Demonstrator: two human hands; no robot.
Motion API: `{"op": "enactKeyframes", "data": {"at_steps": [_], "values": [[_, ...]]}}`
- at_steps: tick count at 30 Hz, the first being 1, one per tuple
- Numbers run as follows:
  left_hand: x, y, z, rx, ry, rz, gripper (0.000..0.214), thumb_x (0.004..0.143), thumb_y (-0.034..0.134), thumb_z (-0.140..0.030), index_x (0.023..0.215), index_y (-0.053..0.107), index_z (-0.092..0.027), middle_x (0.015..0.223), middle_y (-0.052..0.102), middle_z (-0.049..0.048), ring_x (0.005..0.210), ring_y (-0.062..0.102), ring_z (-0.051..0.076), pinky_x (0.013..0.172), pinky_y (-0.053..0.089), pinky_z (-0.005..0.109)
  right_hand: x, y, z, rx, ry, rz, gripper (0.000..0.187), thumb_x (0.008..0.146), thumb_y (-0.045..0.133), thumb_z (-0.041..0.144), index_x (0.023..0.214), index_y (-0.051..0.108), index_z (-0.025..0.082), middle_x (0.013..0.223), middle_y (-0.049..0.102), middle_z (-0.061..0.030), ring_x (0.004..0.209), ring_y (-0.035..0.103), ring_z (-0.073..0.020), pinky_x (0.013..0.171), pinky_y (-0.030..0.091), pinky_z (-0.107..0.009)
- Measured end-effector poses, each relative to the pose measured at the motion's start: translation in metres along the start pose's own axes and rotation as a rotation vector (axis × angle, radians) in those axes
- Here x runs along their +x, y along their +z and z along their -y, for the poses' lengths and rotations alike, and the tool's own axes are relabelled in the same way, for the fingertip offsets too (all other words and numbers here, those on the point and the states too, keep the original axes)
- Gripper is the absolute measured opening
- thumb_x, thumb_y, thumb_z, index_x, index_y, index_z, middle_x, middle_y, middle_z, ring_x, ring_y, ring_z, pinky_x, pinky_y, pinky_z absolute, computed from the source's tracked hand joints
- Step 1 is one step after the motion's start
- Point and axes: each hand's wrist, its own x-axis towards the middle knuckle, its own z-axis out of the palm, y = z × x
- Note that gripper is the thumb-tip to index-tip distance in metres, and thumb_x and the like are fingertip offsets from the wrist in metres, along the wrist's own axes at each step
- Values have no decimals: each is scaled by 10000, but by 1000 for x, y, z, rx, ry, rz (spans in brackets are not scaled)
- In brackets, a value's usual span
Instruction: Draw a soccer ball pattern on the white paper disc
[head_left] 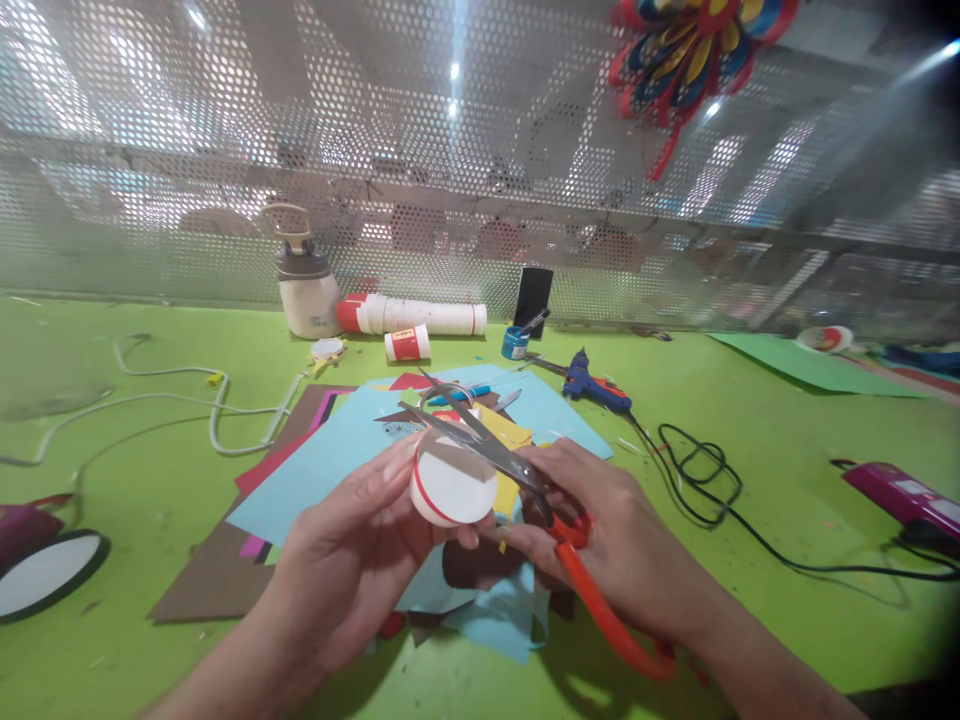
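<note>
My left hand (360, 550) is closed around a small white round piece with a red band (454, 490), which looks like the cut end of a paper cup. My right hand (607, 520) grips a pair of scissors (611, 620) with orange-red handles. Their dark blades (480, 445) are spread apart and pass across the top of the white piece, pointing away to the left. Whether the blades touch it I cannot tell. Beneath both hands lie light blue paper sheets (300, 500), brown card (202, 575) and yellow paper scraps (504, 430).
A sprayer bottle (309, 295), stacked paper cups (427, 316), a single cup (407, 344), a blue jar (515, 343) and a phone (534, 295) stand at the back. A glue gun (592, 385) with a black cord (697, 500) lies right. White cable (217, 430) curls left.
</note>
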Motion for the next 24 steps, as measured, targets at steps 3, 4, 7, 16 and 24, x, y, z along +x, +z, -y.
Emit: {"op": "enactKeyframes", "data": {"at_steps": [3, 4, 7, 16, 24], "values": [[0, 0, 0, 7, 6, 10, 243, 870, 617, -302, 957, 756, -122, 869, 694, 94, 740, 609, 194, 660, 537, 275, 0, -1, 0, -8, 7, 2, 369, 882, 662, 428, 1155, 639, 181, 954, 599, -76, 835, 563, -209, 767, 485, -382], [1, -1, 0, 6, 5, 6, 240, 868, 622, -304, 953, 757, -123, 877, 698, 94, 742, 612, 195, 664, 540, 279, 0, -1, 0, -12, 9, 1, 369, 882, 660, 431, 1153, 641, 182, 944, 600, -73, 826, 562, -209, 760, 483, -380], [1, -2, -1, -11, -2, -15, 223, 855, 648, -309, 944, 761, -139, 918, 713, 87, 758, 619, 199, 670, 548, 293, 0, -1, 0, -13, 13, -7, 360, 881, 656, 433, 1145, 646, 188, 936, 605, -70, 818, 564, -208, 753, 479, -378], [-1, -3, -1, -46, -32, 15, 205, 860, 657, -295, 905, 765, -126, 936, 738, 87, 747, 643, 189, 672, 551, 286, 2, -1, 1, -27, -10, -1, 372, 876, 671, 403, 1185, 621, 204, 956, 581, -64, 833, 557, -213, 759, 484, -386], [-2, -6, -2, -84, -69, 19, 207, 871, 668, -284, 978, 770, -139, 941, 761, 72, 793, 691, 201, 692, 560, 281, 2, -3, 0, -22, -32, 23, 363, 877, 687, 389, 1181, 618, 204, 952, 565, -52, 823, 556, -196, 767, 486, -372]]}}
